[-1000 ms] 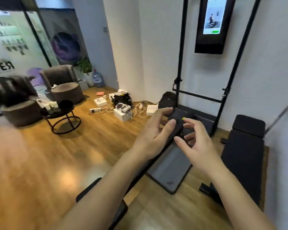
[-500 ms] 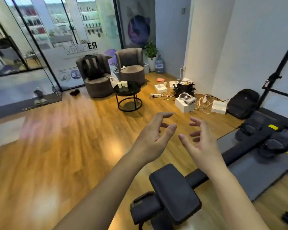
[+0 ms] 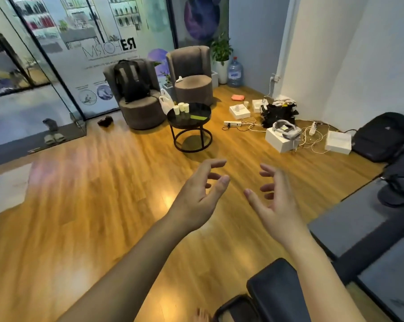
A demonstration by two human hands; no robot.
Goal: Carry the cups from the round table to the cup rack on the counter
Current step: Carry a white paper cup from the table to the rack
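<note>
Across the wooden floor [image 3: 84,217], well beyond both hands, stands the round black worktop [image 3: 197,112] on its ringed metal frame. Three pale cups [image 3: 180,107] cluster upright on the worktop's left edge, close together, and a flat green strip [image 3: 198,117] lies on the dark top just right of them. Behind the worktop sit two grey armchairs: the left armchair [image 3: 136,105] carries a black backpack [image 3: 131,81] propped against its back, and the right armchair [image 3: 191,77] has a small white thing on its seat. A white plastic bag [image 3: 165,103] hangs between the left armchair and the worktop. Right of the worktop, boxes, a power strip and tangled cables [image 3: 310,135] are scattered on the floor, with a white headset [image 3: 286,129] resting on one white box and a second black backpack [image 3: 382,135] lying by the wall. A water jug [image 3: 235,73] and a potted plant [image 3: 220,52] stand in the corner behind the right armchair.

Nearer than the worktop, the left hand [image 3: 196,196] and the right hand [image 3: 277,203] are raised side by side above the floor, apart from each other. Both are empty, fingers spread and loosely curled, palms turned toward one another. A black padded bench [image 3: 275,289] sits below the right forearm.
</note>
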